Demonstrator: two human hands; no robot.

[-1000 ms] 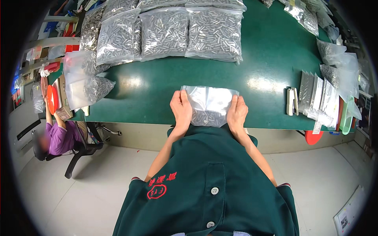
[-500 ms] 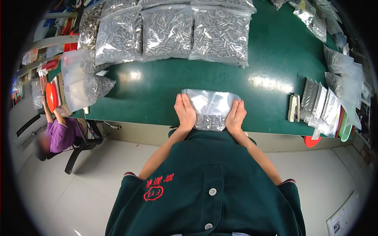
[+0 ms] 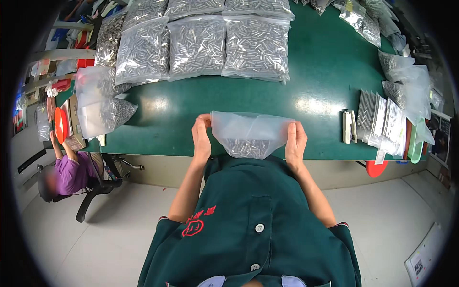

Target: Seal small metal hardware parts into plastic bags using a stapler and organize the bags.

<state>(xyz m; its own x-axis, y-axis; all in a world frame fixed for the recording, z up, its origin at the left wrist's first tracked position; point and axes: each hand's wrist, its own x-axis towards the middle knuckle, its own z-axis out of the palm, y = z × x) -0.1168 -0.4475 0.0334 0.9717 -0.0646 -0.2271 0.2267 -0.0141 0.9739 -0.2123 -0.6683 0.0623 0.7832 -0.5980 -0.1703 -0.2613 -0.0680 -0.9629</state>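
A clear plastic bag [image 3: 253, 125] lies at the near edge of the green table, against the front of my shirt. Small metal cylinders [image 3: 247, 147] are gathered in its lower part, while the upper part is flat and cloudy. My left hand [image 3: 202, 137] grips the bag's upper left corner between thumb and fingers. On the other side, my right hand [image 3: 296, 141] pinches the upper right corner. The bag's top edge is stretched between both hands.
Several full bags of metal cylinders [image 3: 198, 45] stand in rows at the far left of the green table [image 3: 191, 103]. A half-filled bag [image 3: 117, 112] lies left. A stapler [image 3: 349, 126] and flat packets [image 3: 381, 117] are at right. Another person [image 3: 71, 174] sits far left.
My hands have moved farther apart, the left one shifting left and the right one slightly right. The bag's top edge is drawn wider. The view has shifted a little.
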